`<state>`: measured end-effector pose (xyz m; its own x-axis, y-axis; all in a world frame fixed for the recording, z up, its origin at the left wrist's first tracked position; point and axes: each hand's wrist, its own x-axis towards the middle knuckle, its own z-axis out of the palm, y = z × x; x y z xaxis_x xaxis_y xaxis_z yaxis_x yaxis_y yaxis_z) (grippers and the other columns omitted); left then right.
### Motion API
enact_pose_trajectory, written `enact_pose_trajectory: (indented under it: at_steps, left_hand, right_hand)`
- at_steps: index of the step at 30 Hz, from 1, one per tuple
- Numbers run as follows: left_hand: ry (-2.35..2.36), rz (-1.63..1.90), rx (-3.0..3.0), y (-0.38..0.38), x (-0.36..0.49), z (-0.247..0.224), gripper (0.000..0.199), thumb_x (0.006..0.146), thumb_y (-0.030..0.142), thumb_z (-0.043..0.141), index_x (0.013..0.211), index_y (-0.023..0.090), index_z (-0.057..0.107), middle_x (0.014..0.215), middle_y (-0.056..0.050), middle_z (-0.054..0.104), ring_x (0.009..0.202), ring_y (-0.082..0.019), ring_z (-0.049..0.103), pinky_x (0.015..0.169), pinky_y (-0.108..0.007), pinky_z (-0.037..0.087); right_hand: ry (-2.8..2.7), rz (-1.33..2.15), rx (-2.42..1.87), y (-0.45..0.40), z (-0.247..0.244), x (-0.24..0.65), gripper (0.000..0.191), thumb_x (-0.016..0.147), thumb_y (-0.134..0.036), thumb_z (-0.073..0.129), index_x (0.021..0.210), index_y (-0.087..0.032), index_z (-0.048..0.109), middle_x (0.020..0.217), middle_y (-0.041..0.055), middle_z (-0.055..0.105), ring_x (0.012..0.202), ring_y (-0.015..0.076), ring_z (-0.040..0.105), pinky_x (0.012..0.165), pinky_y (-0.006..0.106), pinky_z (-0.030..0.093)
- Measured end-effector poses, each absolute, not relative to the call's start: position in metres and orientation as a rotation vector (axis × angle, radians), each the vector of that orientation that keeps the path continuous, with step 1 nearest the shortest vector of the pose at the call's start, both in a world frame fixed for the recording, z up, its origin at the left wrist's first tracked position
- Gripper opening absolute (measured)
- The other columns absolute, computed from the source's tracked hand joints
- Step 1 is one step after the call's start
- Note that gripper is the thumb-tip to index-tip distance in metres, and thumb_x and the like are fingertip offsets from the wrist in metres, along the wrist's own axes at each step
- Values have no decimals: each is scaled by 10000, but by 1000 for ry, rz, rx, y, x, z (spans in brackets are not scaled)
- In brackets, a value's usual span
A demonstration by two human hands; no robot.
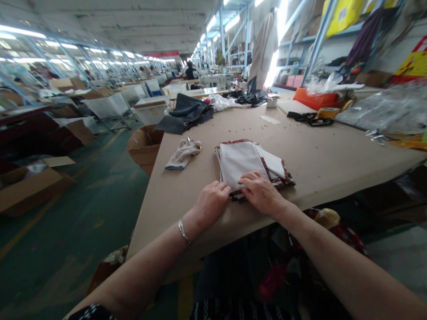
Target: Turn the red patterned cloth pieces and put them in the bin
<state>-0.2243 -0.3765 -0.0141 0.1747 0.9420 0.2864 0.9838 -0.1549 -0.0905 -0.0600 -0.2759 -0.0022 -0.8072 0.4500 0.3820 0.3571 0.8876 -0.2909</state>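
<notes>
A stack of white fabric pieces (240,161) with brown-red patterned edges lies near the front edge of the table, some pieces fanned out to the right. My left hand (213,200) is closed at the stack's near left corner, its fingertips pressed on the fabric edge. Over the near edge, my right hand (262,192) bends its fingers onto the top piece and grips it; its thumb is mostly hidden. A greyish work glove (184,154) with a blue cuff lies left of the stack, apart from both hands.
The brown-covered table (200,222) carries dark fabric (187,111) at its far left, an orange-red tray (313,98) and plastic-wrapped goods (387,106) at right. An open cardboard box (144,144) stands beside its left edge. Farther off, a person (190,71) is among sewing machines.
</notes>
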Motion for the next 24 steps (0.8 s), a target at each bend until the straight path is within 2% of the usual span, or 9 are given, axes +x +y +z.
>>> enact_pose_trajectory:
  at_steps: [5, 10, 15, 19, 22, 24]
  left_hand:
    - [-1833, -198, -2194, -375, -222, -14, 107, 854, 113, 526, 809, 149, 615, 836, -77, 637, 811, -222, 578, 710, -325, 473]
    - [-1959, -585, -2024, -371, -217, -7, 115, 843, 96, 526, 819, 171, 610, 780, -36, 633, 745, -174, 581, 685, -277, 448]
    - [-1850, -816, -1925, -374, -209, 2, 125, 823, 79, 511, 783, 184, 566, 762, -30, 615, 707, -167, 539, 654, -270, 410]
    - [-1811, -942, -1923, -386, -201, 5, 158, 773, 38, 490, 730, 187, 517, 751, -27, 588, 682, -155, 500, 633, -261, 375]
    - [-1943, -1111, -1909, -394, -195, 0, 170, 694, 21, 503, 742, 184, 508, 803, -34, 581, 729, -156, 504, 640, -257, 360]
    - [-2104, -1339, -1907, -394, -187, -10, 160, 657, 34, 512, 714, 182, 490, 722, -10, 538, 664, -136, 475, 596, -244, 331]
  right_hand:
    - [-2659, 211, -560, -280, 0, -64, 173, 907, -186, 504, 974, -167, 662, 1026, 64, 626, 1041, 220, 499, 965, 345, 384]
    - [-2693, 135, -608, -289, 4, -79, 79, 873, -218, 565, 917, -201, 629, 985, 39, 628, 1031, 227, 516, 925, 343, 374]
    - [-2688, 45, -711, -286, 15, -87, 171, 889, -157, 476, 936, -204, 634, 967, 56, 648, 957, 239, 575, 859, 360, 401]
    - [-2660, -73, -912, -269, 26, -63, 381, 857, -51, 368, 1104, -178, 627, 1172, 114, 619, 1033, 280, 596, 846, 389, 451]
    - [-2472, 101, -1200, -259, 19, -21, 520, 836, -77, 341, 1318, -185, 501, 1289, 129, 579, 1020, 281, 635, 797, 391, 501]
    - [-2344, 288, -1231, -263, 0, 12, 560, 795, -129, 383, 1341, -210, 475, 1267, 114, 608, 1007, 279, 655, 800, 398, 520]
